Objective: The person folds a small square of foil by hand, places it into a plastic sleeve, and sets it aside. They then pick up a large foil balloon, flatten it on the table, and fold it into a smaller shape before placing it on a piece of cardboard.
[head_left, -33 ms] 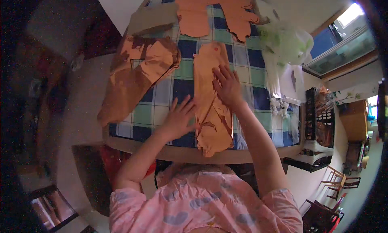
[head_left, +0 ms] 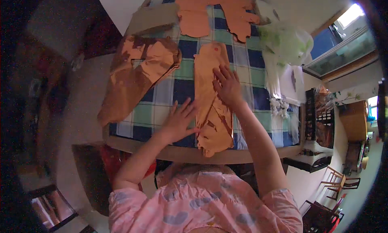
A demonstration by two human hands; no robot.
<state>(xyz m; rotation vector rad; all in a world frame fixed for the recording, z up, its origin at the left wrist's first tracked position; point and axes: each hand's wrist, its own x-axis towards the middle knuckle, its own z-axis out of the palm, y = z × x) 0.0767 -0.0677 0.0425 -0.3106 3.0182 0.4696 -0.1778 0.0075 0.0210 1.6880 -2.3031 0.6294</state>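
Copper-coloured foil, a long narrow strip point(head_left: 210, 99), lies at frame centre on the checked tablecloth point(head_left: 169, 95). My right hand point(head_left: 227, 86) rests flat on its middle, fingers spread, grasping nothing; my left hand point(head_left: 179, 120) lies open, fingertips at the strip's left edge. I judge the smoothing part done: the lower end remains creased. Cut foil shapes point(head_left: 214, 10) sit at top centre, a crumpled foil sheet point(head_left: 137, 75) at upper left. No labels are legible.

I see a checked tablecloth point(head_left: 169, 87), a wide shiny copper sheet point(head_left: 133, 77) hanging over the table's left edge, flat orange cut-outs point(head_left: 214, 10) at its far edge, pale green plastic bags point(head_left: 285, 43) near its right edge, wooden chairs point(head_left: 335, 180) beyond.
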